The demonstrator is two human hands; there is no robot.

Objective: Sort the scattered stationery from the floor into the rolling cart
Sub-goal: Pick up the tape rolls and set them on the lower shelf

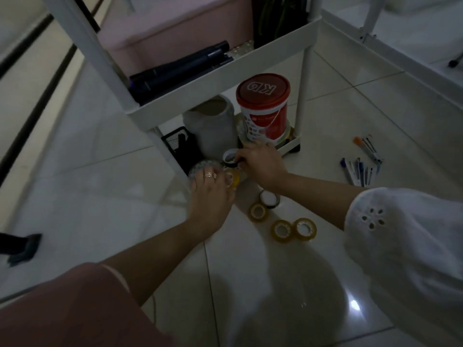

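Fig. R hand [260, 166] pinches black tape roll [230, 159] just in front of red-lidded tub [263, 106], at bottom shelf of cart [225, 78]; L hand [210, 196], beside it, curls fingers on yellow roll [234, 180]. Floor rolls [281, 230]: nearer R hand.

Three amber tape rolls [281, 230] lying flat, pens [359, 171], apparently capped, fanned nearby

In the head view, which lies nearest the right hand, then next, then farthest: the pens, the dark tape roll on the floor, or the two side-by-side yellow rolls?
1. dark tape roll, on the floor just beneath the right hand's wrist.
2. two yellow rolls, farther back toward the person.
3. pens, off to the right.
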